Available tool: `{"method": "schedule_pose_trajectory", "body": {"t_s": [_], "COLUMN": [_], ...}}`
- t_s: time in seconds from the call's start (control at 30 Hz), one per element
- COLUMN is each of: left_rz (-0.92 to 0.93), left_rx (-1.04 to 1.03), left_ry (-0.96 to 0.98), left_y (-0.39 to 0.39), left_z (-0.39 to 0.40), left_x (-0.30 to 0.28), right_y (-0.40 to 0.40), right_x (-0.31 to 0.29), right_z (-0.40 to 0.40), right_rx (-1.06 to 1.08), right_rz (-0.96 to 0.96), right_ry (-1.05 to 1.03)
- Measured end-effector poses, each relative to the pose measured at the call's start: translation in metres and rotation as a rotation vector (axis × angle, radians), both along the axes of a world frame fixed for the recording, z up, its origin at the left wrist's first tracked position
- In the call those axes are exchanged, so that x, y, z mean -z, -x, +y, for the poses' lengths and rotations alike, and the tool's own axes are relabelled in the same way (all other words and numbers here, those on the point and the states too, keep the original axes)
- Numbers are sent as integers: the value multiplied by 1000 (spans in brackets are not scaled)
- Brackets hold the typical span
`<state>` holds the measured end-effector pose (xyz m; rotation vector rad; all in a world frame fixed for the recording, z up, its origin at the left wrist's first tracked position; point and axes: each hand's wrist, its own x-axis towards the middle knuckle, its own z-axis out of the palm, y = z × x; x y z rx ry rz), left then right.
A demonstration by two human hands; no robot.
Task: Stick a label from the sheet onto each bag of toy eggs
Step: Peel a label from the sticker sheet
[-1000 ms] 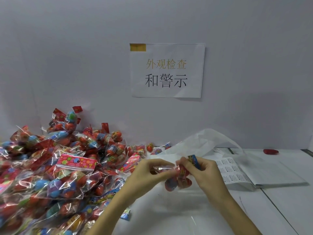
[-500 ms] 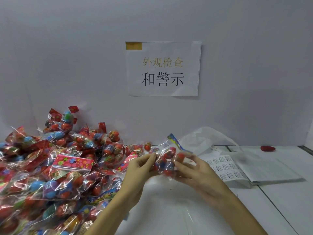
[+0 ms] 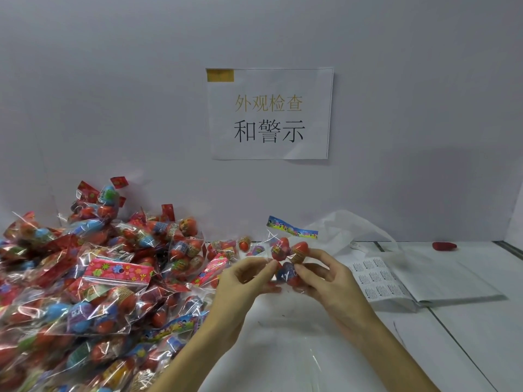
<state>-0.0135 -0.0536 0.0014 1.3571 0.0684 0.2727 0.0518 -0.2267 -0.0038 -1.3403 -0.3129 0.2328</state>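
I hold one clear bag of toy eggs upright above the white table, its blue printed header strip pointing up and to the right. My left hand pinches the bag's left edge between thumb and fingers. My right hand grips the eggs from the right and below. The label sheet, printed with rows of small labels, lies flat just right of my right hand. I cannot tell whether a label is on the bag.
A large heap of bagged toy eggs fills the left side up to the wall. A white plastic bag lies behind the sheet. White papers lie at right, a small red object sits far right. A paper sign hangs on the wall.
The bag has turned from hanging below my fingers to standing upright with its header on top. Both hands have risen slightly and shifted their hold around it.
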Motion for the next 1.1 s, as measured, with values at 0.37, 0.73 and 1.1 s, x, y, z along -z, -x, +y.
{"method": "schedule_pose_trajectory", "body": {"t_s": [0.37,0.73,1.1], "left_rz": [14,-137,-354], "left_rx": [-15,-321,-477], "left_ry": [177,-156,-911], "left_y": [-4,-1,-7], "left_z": [9,15,10], "left_x": [2,6,26], "right_y": [0,-10,-11], "right_x": [-6,0,13], "right_z": [-4,-14,-15], "right_rx": [-88,195,84], "right_rz": [54,-447,-576], "right_ry": [-130,350,1077]}}
